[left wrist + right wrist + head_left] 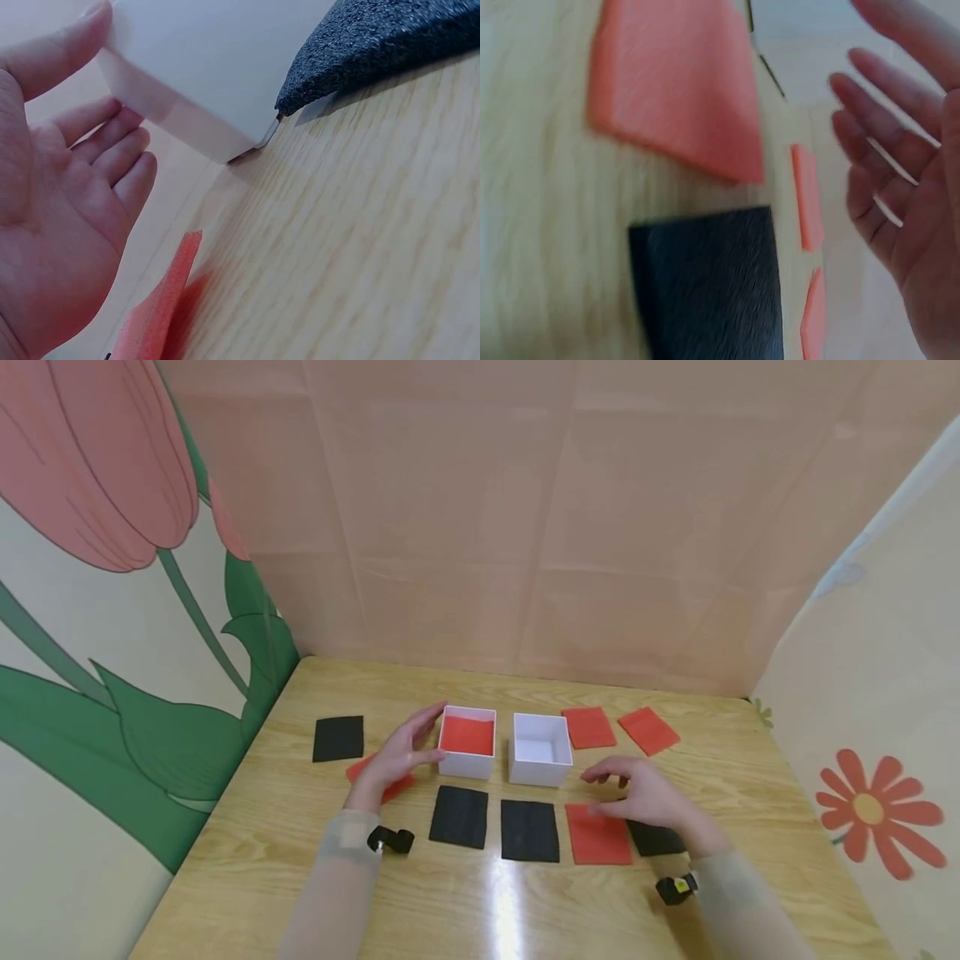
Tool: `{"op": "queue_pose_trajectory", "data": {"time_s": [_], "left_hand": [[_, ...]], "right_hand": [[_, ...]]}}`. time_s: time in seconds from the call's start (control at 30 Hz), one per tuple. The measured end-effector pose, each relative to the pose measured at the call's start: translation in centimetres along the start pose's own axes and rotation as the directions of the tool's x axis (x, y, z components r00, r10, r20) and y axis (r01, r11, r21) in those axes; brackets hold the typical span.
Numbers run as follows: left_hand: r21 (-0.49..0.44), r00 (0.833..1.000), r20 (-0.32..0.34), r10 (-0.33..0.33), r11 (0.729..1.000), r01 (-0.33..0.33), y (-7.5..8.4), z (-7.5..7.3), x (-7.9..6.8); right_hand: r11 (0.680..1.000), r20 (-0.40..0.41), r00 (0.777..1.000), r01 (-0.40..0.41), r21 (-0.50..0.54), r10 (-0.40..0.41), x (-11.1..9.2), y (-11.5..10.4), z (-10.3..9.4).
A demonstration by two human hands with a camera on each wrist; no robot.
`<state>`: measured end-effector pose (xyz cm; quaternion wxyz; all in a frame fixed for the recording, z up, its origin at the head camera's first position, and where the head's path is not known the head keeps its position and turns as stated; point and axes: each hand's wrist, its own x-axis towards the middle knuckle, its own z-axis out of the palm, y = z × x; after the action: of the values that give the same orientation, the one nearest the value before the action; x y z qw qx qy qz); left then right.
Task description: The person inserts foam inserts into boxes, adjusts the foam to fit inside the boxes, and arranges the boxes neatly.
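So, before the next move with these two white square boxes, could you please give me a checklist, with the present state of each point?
1. White square box on the left with its open side up: ok, a red foam square shows inside.
2. White square box on the right empty: ok.
3. Left hand beside the left box: ok.
4. Right hand free: ok, it holds nothing.
5. Black foam square near the right hand fully visible from the head: not ok, partly covered.
6. Number of pieces in the left box: cannot tell.

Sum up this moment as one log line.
left hand: touching left box | left box: red foam inside | right hand: holding nothing, near right box
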<state>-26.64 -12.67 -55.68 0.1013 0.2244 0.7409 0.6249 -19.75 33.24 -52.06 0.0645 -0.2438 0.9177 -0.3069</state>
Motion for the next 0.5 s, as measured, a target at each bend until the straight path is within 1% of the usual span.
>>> {"op": "queue_pose_trajectory", "data": {"time_s": [0.1,0.2,0.37,0.5], "left_hand": [[-0.001,1.000,0.001,0.005,1.000,-0.005,0.1,0.0,0.0],[-0.005,1.000,0.006,0.009,1.000,-0.009,0.1,0.0,0.0],[-0.016,1.000,0.010,0.009,1.000,-0.009,0.1,-0.1,0.0],[-0.011,1.000,0.010,0.013,1.000,-0.013,0.1,0.0,0.0]], "right_hand": [[0.997,0.078,0.995,-0.052,-0.057,0.057,-0.6,0.2,0.1],[0.992,0.131,0.987,-0.084,-0.094,0.096,-1.2,0.1,0.3],[0.982,0.168,0.979,-0.092,-0.163,0.119,-1.9,-0.6,0.4],[0.977,0.193,0.975,-0.073,-0.200,0.112,-2.3,-1.2,0.5]]}}
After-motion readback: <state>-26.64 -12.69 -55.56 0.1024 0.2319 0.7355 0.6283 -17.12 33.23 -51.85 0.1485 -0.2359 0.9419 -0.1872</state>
